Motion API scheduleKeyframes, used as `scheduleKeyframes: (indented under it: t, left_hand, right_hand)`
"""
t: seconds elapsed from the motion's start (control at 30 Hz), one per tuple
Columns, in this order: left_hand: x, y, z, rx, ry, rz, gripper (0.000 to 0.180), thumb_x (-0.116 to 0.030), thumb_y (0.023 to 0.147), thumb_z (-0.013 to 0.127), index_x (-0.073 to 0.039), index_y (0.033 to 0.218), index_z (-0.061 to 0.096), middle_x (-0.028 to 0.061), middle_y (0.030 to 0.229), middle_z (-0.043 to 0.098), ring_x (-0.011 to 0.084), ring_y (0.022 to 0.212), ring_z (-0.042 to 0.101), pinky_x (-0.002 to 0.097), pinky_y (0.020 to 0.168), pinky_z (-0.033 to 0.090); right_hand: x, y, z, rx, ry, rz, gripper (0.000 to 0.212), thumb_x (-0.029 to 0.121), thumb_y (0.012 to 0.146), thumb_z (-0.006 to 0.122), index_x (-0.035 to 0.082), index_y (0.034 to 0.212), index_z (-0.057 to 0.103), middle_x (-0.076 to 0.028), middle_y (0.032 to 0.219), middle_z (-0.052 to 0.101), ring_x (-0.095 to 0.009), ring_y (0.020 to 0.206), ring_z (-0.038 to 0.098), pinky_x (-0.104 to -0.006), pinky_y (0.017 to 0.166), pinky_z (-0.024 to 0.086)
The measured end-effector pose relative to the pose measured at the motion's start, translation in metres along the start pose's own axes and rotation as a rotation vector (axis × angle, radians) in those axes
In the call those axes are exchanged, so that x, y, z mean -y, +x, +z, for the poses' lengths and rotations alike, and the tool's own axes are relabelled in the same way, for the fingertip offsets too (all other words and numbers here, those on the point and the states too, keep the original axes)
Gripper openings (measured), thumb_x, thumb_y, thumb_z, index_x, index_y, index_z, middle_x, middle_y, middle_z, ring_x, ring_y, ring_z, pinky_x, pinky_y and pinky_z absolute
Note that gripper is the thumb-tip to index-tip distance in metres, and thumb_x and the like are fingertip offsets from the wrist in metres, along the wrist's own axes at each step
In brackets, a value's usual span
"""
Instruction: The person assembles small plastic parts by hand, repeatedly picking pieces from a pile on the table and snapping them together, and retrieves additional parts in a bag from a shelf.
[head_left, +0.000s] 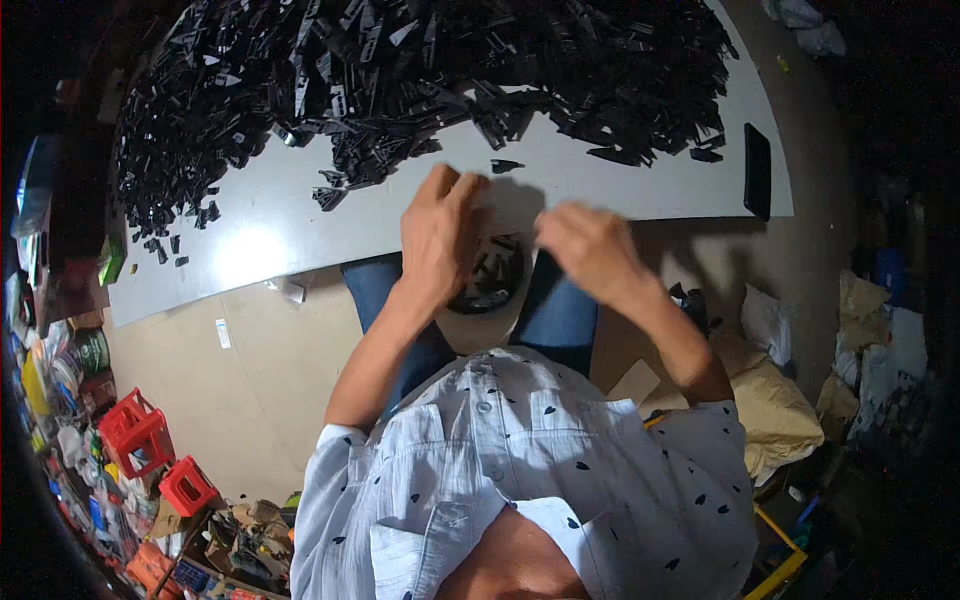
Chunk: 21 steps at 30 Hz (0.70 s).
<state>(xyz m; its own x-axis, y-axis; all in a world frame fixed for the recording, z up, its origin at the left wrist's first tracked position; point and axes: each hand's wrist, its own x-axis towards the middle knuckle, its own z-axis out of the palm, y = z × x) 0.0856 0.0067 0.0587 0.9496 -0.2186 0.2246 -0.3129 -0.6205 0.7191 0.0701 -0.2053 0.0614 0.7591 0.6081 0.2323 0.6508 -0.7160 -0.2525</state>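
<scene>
My left hand (436,238) is raised at the front edge of the table, its fingers curled and pressed together. Whatever lies between its fingertips is hidden. Across a small gap my right hand (592,248) is also closed, slightly smeared by motion, and I cannot make out anything in it. Below and between both hands, a round dark container (519,287) sits between my knees with several small pieces in it. A single black plastic piece (506,166) lies on the white table (270,215) just beyond my hands.
A large heap of black plastic pieces (400,80) covers the table's far part. A black phone-like slab (757,170) lies at the right edge. Red plastic stools (137,432) and clutter are on the floor at left; a tan sack (775,405) is at right.
</scene>
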Motion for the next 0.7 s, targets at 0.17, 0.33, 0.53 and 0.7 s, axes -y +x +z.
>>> scheduleKeyframes:
  t: [0.17, 0.33, 0.53, 0.7]
  left_hand:
    - [0.017, 0.036, 0.029, -0.077, 0.128, 0.180, 0.030, 0.003, 0.074, 0.060, -0.004, 0.103, 0.065, 0.0132, 0.090, 0.056, 0.0318, 0.085, 0.057, 0.0382, 0.073, 0.047]
    - [0.024, 0.033, 0.031, -0.043, 0.143, 0.252, 0.025, 0.002, 0.074, 0.063, -0.004, 0.098, 0.066, 0.0126, 0.087, 0.056, 0.0313, 0.081, 0.057, 0.0380, 0.069, 0.048]
    - [0.036, 0.013, 0.018, -0.080, 0.145, 0.185, 0.022, 0.003, 0.072, 0.066, -0.002, 0.094, 0.066, 0.0125, 0.085, 0.058, 0.0304, 0.078, 0.059, 0.0376, 0.068, 0.049]
    - [0.035, 0.010, 0.014, -0.103, -0.002, 0.230, 0.018, 0.001, 0.072, 0.063, -0.001, 0.090, 0.063, 0.0108, 0.082, 0.056, 0.0291, 0.079, 0.057, 0.0381, 0.068, 0.048]
  right_hand:
    - [-0.068, 0.008, -0.019, -0.246, -0.291, 0.265, 0.008, 0.002, 0.079, 0.060, 0.002, 0.086, 0.055, -0.012, 0.082, 0.050, -0.029, 0.078, 0.059, -0.0393, 0.058, 0.049]
    - [-0.079, 0.006, -0.010, -0.188, -0.268, 0.291, 0.015, 0.003, 0.079, 0.062, 0.002, 0.091, 0.054, -0.012, 0.088, 0.050, -0.029, 0.081, 0.057, -0.0408, 0.063, 0.048]
    - [-0.048, 0.014, -0.002, -0.257, 0.617, 0.361, 0.015, 0.008, 0.090, 0.056, 0.002, 0.104, 0.053, -0.005, 0.080, 0.052, -0.014, 0.073, 0.052, -0.0321, 0.067, 0.046]
    - [-0.030, 0.036, 0.010, 0.025, 0.909, 0.424, 0.016, 0.011, 0.092, 0.056, 0.001, 0.104, 0.051, -0.006, 0.082, 0.052, -0.015, 0.074, 0.052, -0.0322, 0.067, 0.046]
